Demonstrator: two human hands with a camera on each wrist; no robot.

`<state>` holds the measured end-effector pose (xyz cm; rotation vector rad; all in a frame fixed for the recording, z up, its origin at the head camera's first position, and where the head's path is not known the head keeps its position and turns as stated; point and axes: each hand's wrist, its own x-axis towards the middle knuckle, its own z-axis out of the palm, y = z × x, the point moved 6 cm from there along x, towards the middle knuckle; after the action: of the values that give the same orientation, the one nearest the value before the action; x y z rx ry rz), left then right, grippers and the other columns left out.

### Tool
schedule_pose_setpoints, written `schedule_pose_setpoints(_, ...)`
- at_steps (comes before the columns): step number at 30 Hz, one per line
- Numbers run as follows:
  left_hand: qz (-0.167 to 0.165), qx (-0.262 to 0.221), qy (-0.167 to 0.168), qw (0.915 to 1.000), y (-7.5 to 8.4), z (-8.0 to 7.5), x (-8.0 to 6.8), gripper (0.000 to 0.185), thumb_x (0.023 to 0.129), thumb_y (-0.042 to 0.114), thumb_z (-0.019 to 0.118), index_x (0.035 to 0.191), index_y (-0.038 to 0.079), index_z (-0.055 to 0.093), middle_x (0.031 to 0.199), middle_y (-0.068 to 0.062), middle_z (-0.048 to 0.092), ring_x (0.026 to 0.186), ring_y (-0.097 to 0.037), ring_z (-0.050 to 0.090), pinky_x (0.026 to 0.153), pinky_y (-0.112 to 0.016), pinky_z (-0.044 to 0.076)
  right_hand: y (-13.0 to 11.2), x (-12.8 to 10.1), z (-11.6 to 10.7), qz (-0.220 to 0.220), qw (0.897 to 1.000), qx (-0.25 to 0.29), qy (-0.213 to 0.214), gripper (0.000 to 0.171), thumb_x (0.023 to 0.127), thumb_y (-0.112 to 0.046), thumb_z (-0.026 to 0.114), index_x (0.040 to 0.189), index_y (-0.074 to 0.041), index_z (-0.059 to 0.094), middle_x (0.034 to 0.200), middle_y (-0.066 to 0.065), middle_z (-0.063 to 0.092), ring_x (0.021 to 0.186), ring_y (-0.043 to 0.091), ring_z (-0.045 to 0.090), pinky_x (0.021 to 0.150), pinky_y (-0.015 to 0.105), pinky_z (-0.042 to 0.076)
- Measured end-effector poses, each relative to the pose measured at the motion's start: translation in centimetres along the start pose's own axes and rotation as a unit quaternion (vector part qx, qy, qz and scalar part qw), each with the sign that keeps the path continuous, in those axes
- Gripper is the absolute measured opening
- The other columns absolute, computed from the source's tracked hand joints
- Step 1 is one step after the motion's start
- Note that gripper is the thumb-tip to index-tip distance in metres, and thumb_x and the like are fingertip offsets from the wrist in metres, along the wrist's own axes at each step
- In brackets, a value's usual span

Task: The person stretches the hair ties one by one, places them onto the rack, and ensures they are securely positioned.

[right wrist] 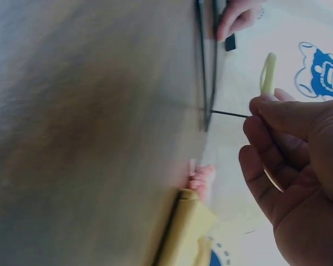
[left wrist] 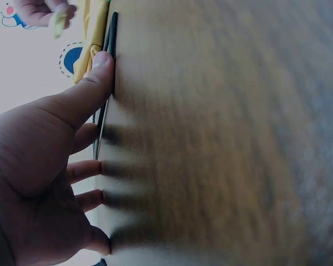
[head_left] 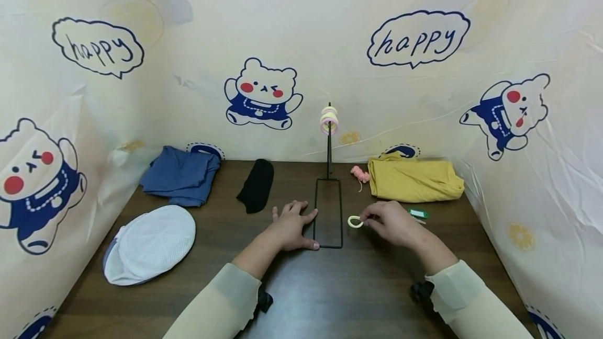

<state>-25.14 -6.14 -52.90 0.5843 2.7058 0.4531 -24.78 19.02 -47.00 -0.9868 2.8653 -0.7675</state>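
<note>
A black wire stand has a rectangular base on the table and an upright rod at its far end. Several pastel hair ties hang near the rod's top. My left hand rests on the table at the base's left side, fingers spread, its thumb touching the wire in the left wrist view. To the right of the base, my right hand pinches a pale yellow hair tie between thumb and fingers, held above the table. The far side of that tie's grip is hidden by the fingers.
Folded blue cloth, a white mesh cap and a black sock-like cloth lie on the left. At right are pink yarn, a folded yellow cloth and a small green-and-white item. A printed curtain encloses the table.
</note>
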Motion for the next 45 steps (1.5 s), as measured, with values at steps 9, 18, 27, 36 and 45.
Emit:
schedule_pose_setpoints(9, -0.003, 0.009, -0.004, 0.9999, -0.1, 0.3, 0.0, 0.098, 0.082, 0.066, 0.077, 0.163, 0.033, 0.034, 0.171, -0.006, 0.02, 0.158, -0.037, 0.009, 0.115, -0.077, 0.007, -2.9, 0.2, -2.9, -0.025, 0.998, 0.024, 0.046, 0.011, 0.094, -0.008, 0.077, 0.099, -0.018, 0.077, 0.095, -0.005, 0.076, 0.09, 0.007, 0.07, 0.08, 0.034, 0.059)
schedule_pose_setpoints(18, -0.003, 0.009, -0.001, 1.0, -0.1, 0.3, 0.0, 0.098, 0.082, 0.066, 0.078, 0.163, 0.032, 0.036, 0.171, -0.006, 0.021, 0.157, -0.038, 0.01, 0.115, -0.078, 0.007, -6.0, 0.5, -5.2, -0.101, 0.989, 0.027, 0.1, 0.019, 0.091, 0.001, 0.077, 0.103, -0.013, 0.074, 0.099, -0.002, 0.075, 0.091, 0.008, 0.07, 0.078, 0.033, 0.06)
schedule_pose_setpoints(27, -0.004, 0.008, -0.003, 1.0, -0.1, 0.3, 0.1, 0.097, 0.082, 0.066, 0.078, 0.162, 0.032, 0.036, 0.171, -0.006, 0.021, 0.157, -0.038, 0.01, 0.115, -0.078, 0.007, -9.1, 1.2, -7.1, -0.176, 0.976, -0.008, 0.129, 0.028, 0.091, 0.002, 0.077, 0.117, -0.009, 0.076, 0.113, -0.003, 0.075, 0.109, 0.015, 0.071, 0.095, 0.042, 0.056)
schedule_pose_setpoints(36, -0.004, 0.006, -0.001, 1.0, 0.0, 0.1, 0.0, 0.097, 0.081, 0.066, 0.078, 0.162, 0.031, 0.037, 0.171, -0.006, 0.022, 0.157, -0.039, 0.011, 0.115, -0.078, 0.007, -11.8, 1.3, -9.1, -0.223, 0.961, -0.018, 0.161, 0.024, 0.09, 0.003, 0.077, 0.111, -0.009, 0.077, 0.109, -0.002, 0.074, 0.109, 0.017, 0.071, 0.096, 0.034, 0.054)
schedule_pose_setpoints(45, -0.002, 0.005, 0.001, 1.0, 0.0, -0.1, 0.0, 0.097, 0.081, 0.066, 0.079, 0.162, 0.03, 0.038, 0.17, -0.007, 0.023, 0.157, -0.04, 0.012, 0.114, -0.078, 0.007, -14.3, 1.5, -11.0, -0.247, 0.949, -0.001, 0.197, 0.028, 0.086, 0.004, 0.081, 0.11, -0.01, 0.077, 0.108, -0.002, 0.073, 0.102, 0.016, 0.069, 0.097, 0.025, 0.05)
